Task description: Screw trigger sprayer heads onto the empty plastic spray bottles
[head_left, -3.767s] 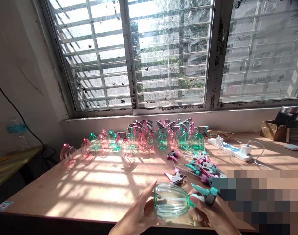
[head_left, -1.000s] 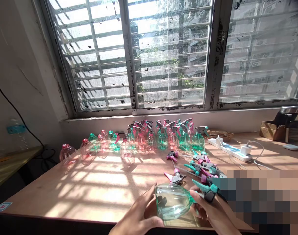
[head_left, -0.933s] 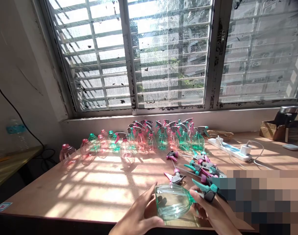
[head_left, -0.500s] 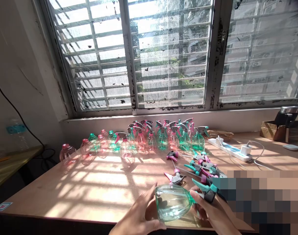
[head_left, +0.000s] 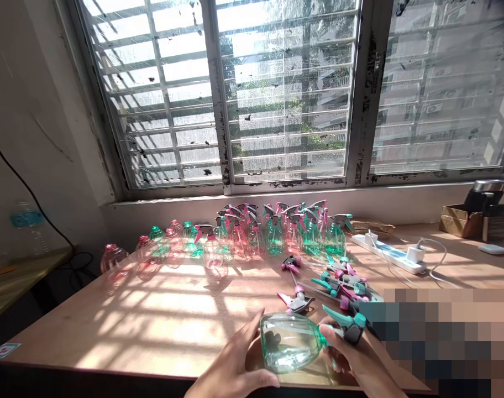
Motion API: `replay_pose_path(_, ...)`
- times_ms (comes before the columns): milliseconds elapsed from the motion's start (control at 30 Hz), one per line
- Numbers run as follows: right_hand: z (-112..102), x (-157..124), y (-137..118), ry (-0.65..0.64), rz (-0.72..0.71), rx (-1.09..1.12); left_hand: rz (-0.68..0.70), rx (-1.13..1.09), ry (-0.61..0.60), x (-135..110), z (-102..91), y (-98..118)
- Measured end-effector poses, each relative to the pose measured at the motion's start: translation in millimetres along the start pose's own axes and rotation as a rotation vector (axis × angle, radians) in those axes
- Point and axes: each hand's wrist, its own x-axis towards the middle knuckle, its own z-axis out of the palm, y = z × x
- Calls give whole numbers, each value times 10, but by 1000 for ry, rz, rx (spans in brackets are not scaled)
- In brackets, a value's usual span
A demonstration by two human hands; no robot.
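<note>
Grey-framed barred windows (head_left: 285, 99) light a pale wooden counter (head_left: 161, 331) in the head view. At the near edge, the left hand (head_left: 239, 359) cups its fingers around the base of a translucent green plastic bottle (head_left: 295, 345), seemingly steadying it sideways; the right hand (head_left: 347, 354) has its fingers round the neck, apparently controlling the teal-and-grey trigger sprayer (head_left: 353, 329).

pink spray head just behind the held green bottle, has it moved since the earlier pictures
No. The spray head has shifted in no direction; it lies at the same spot on the table, judged against the power strip.
</note>
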Motion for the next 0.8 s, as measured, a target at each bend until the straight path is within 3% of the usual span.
replay_pose_path(233,-31,31,85,4,3,14,110,-185,-57,14,25,-80)
replay_pose_path(533,-22,14,66,11,20,45,79,-143,-63,9,21,-143)
replay_pose_path(800,-16,-4,41,-8,31,85,125,-386,-100,20,65,-127)
